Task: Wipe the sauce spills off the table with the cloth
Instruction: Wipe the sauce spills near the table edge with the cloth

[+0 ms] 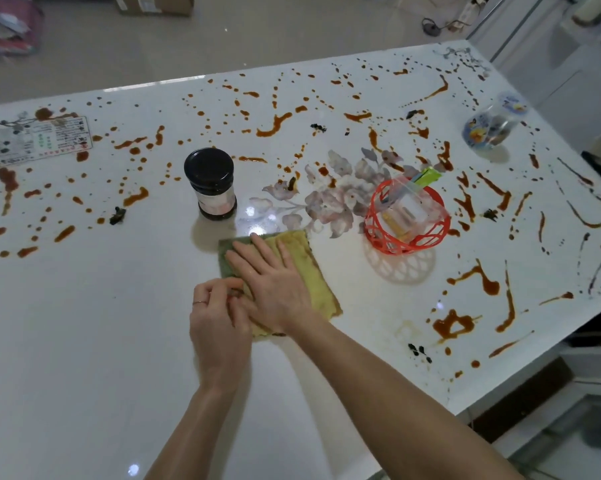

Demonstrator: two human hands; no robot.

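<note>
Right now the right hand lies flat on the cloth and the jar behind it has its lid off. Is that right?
Not quite: the head view shows the jar with its black lid on. The right hand does lie flat on the cloth.

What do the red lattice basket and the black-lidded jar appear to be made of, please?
Red lattice basket: probably moulded plastic, glossy, with uniform cut-out walls. Black-lidded jar: seemingly glass, its body glossy around the label; the shiny lid could be metal or plastic.
</note>
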